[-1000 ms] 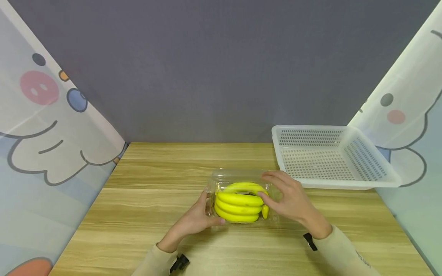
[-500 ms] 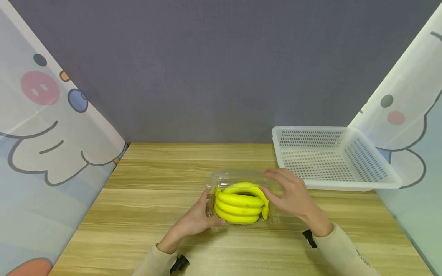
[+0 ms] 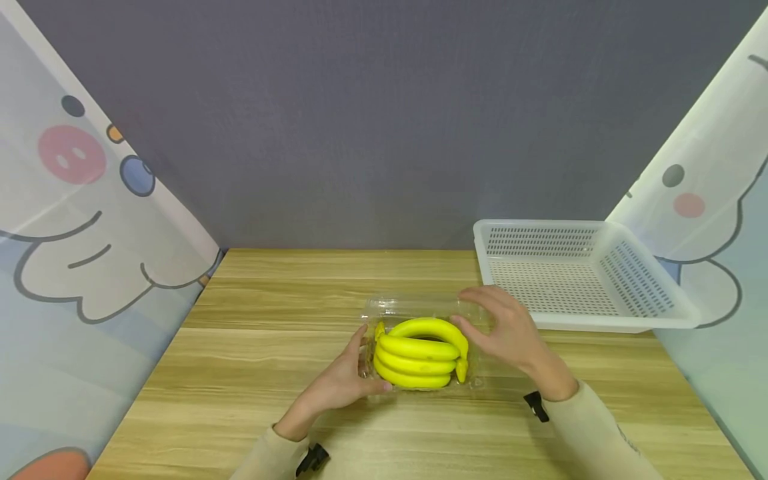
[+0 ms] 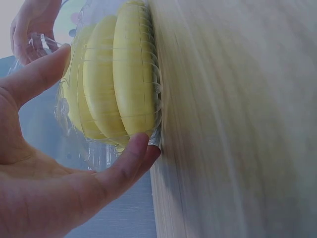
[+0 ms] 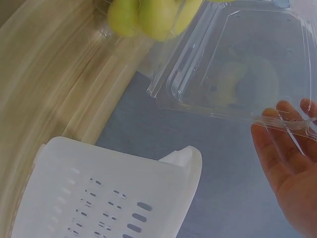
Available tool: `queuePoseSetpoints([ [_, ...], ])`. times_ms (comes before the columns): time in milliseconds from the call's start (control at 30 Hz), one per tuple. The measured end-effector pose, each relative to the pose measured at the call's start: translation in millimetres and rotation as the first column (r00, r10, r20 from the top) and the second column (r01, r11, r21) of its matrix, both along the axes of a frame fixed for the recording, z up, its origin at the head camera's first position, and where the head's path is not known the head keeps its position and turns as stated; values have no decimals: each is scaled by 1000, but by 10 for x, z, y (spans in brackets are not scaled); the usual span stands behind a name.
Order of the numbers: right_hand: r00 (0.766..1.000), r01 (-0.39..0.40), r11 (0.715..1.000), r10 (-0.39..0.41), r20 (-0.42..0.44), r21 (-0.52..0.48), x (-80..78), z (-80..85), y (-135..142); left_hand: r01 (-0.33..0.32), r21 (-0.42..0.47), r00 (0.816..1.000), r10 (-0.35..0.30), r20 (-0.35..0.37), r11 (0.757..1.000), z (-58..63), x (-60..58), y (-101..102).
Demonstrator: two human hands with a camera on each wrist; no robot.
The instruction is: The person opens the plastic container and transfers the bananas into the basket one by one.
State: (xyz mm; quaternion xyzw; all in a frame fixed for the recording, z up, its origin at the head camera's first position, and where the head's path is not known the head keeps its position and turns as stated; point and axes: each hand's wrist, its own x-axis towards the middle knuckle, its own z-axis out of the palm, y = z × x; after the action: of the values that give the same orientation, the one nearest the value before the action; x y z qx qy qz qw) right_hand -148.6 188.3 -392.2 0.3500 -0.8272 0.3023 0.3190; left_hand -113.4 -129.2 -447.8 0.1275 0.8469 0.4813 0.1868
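A clear plastic clamshell box (image 3: 367, 367) rests on the table with several yellow bananas (image 3: 417, 367) inside, three stacked at the front and another curving behind. My left hand (image 3: 339, 380) grips the box's left end, thumb at the front; the left wrist view shows that thumb and finger spanning the bananas' (image 4: 131, 74) wall. Over the box's right side, my right hand (image 3: 504, 333) holds the edge of the raised transparent lid (image 5: 247, 64). Its fingers show behind the lid edge in the right wrist view. Exactly where the right thumb touches the plastic is hard to tell.
A white perforated basket (image 3: 552, 287) sits at the table's back right, close behind my right hand. The wooden table (image 3: 252, 373) meets a grey panel (image 3: 360, 133) at the back. Printed cartoon curtains (image 3: 78, 220) flank both sides.
My right hand has shifted slightly away from me and upward with the lid, and the bananas show more plainly beneath. The left hand and box have stayed nearly still.
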Motion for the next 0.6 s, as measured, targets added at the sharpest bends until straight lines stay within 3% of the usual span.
queuePoseSetpoints([
  [333,999,3,999,-5,-46,-45,-92,19,-21,11,11,1000,-11,-4,1000,3,3,2],
  [600,1000,4,999,-3,10,-48,-172,53,-6,6,2,1000,-6,0,1000,1,3,7],
])
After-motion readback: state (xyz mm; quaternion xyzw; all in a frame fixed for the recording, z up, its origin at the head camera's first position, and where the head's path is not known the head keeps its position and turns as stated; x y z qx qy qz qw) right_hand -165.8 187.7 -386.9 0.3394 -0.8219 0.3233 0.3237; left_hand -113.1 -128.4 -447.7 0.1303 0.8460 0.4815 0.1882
